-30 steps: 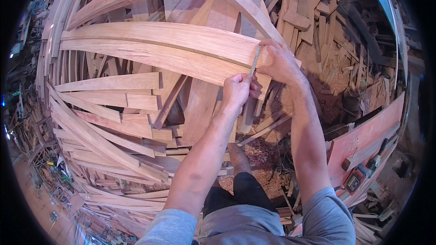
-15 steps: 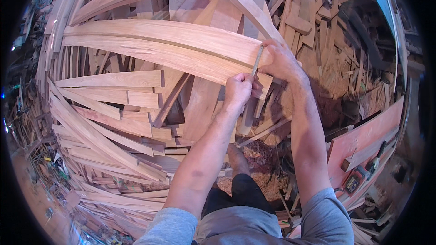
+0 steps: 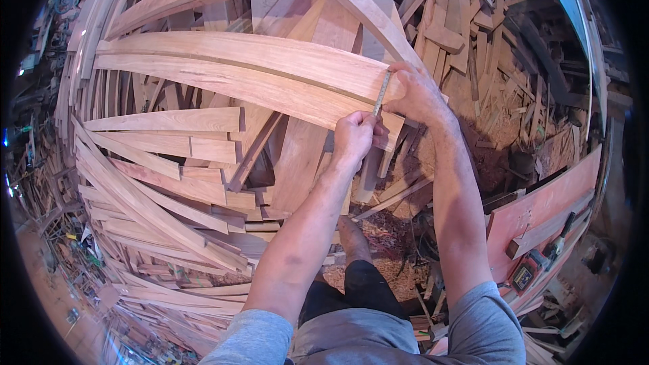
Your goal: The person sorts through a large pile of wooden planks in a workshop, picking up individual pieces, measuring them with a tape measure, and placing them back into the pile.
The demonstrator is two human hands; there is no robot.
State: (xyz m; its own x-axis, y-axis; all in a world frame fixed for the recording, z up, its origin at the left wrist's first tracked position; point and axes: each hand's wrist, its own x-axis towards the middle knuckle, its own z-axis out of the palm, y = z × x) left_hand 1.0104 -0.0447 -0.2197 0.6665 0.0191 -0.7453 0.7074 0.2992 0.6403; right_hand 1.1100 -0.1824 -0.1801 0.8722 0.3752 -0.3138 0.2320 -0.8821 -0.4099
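A thin, pale measuring tape [image 3: 382,91] lies across the right-hand end of two long wooden boards placed side by side. My left hand [image 3: 354,136] pinches the tape's nearer end, close to the near edge of the lower board [image 3: 270,92]. At the far edge of the upper board [image 3: 270,48], my right hand [image 3: 416,96] curls its fingers and thumb round the tape's other end. A dark, narrow gap runs between the boards. Part of their end is hidden under my right hand.
Several curved wooden pieces [image 3: 165,120] are stacked at the left. A long plank [image 3: 362,7] slants in from the top. Offcuts [image 3: 446,37] and sawdust cover the right. A red-and-black tool [image 3: 529,272] rests near a reddish board [image 3: 541,203] at the lower right.
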